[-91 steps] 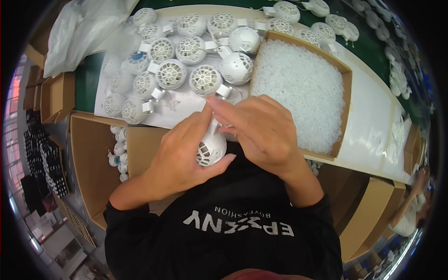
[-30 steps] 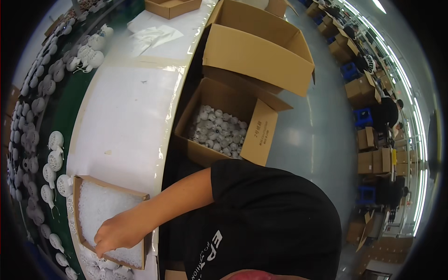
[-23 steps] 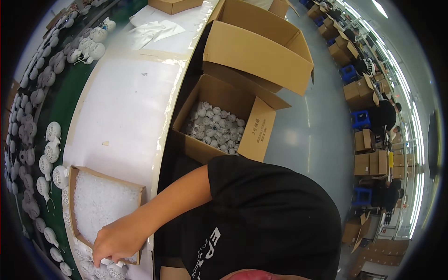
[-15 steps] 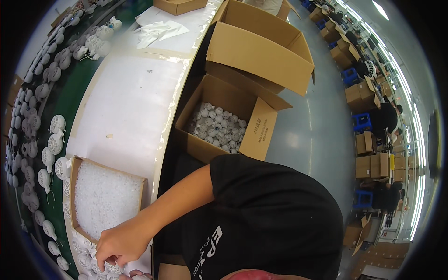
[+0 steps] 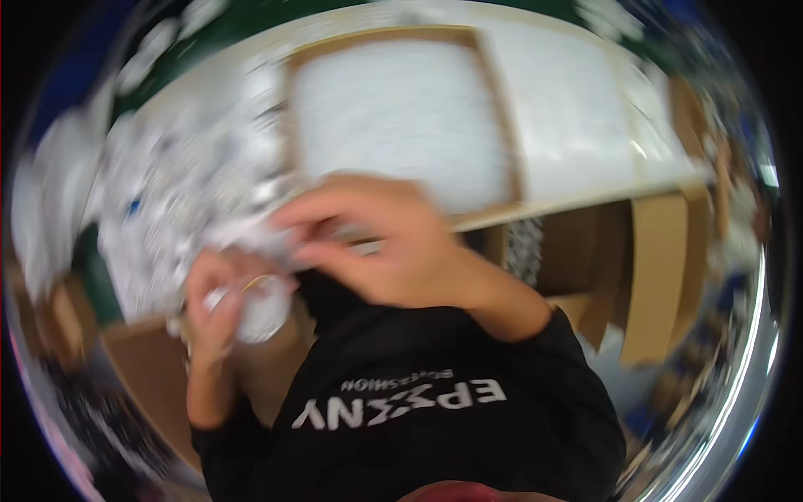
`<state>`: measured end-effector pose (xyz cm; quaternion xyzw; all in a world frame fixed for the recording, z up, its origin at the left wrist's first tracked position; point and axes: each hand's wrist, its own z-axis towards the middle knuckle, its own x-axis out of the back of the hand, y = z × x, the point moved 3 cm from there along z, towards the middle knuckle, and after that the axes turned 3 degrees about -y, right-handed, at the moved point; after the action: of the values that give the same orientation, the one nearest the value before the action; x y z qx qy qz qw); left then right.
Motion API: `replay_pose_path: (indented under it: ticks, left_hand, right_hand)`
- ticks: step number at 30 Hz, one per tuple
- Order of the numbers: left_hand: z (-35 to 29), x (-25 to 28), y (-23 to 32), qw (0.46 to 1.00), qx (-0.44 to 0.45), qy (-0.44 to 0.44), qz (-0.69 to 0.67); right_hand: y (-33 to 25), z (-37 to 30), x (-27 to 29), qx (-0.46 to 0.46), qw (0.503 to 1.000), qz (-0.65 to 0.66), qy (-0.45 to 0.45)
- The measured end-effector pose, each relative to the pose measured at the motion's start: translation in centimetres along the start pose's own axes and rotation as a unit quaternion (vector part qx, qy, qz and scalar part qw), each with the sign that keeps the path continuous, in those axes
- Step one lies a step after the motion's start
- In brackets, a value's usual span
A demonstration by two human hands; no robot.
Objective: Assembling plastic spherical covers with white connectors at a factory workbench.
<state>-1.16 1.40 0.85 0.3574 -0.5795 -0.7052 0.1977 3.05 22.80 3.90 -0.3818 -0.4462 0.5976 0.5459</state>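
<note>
Motion smears the picture. My left hand [image 5: 213, 297] is closed on a round white ball [image 5: 266, 314], with a thin yellowish loop across its top. My right hand [image 5: 381, 238] is just right of it, thumb and forefinger brought together in a pinch. A pale blurred thing lies at those fingertips; I cannot make out what it is. Both hands are in front of my black shirt, at the near side of the white table. Beyond them stands a shallow cardboard tray [image 5: 503, 125], filled with small whitish bits.
A heap of white balls [image 5: 180, 188] covers the table's left part. An open carton [image 5: 577, 251] with white balls stands at the right, beside a tan flap [image 5: 654, 276]. Another carton [image 5: 138, 356] is at the lower left. Green belt [image 5: 276, 10] runs along the far side.
The view has swung round toward the table. My right hand has moved up from the heap of balls, and my left hand now shows fully with a white ball in it.
</note>
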Motion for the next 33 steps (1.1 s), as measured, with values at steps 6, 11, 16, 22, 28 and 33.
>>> replay_pose_path:
  ticks: [6, 11, 16, 22, 28, 33]
  left_hand:
    - [-1.2, 0.3, 0.3, 0.999, -0.019, 0.041, 0.023]
    - [-1.3, 1.0, 0.1, 0.994, -0.037, 0.083, -0.064]
    - [-0.8, 1.1, 0.2, 0.995, -0.057, 0.082, -0.006]
    - [-0.9, 1.4, 0.3, 0.994, -0.056, 0.082, 0.035]
    - [-1.1, 0.9, 0.5, 0.995, -0.037, 0.066, 0.07]
    - [-1.2, -0.7, 0.1, 0.99, -0.008, 0.046, 0.133]
  right_hand:
    - [0.6, 0.6, -1.1, 0.041, 0.997, 0.056, -0.04]
    - [0.8, 0.6, -2.5, 0.029, 0.996, 0.071, -0.055]
    - [1.2, 1.1, -3.5, 0.067, 0.992, 0.105, -0.03]
    - [1.3, 1.5, -3.9, 0.052, 0.997, 0.031, -0.053]
    - [1.4, 1.9, -4.1, 0.068, 0.996, -0.014, -0.061]
    - [1.4, 1.8, -4.5, 0.047, 0.995, 0.043, -0.083]
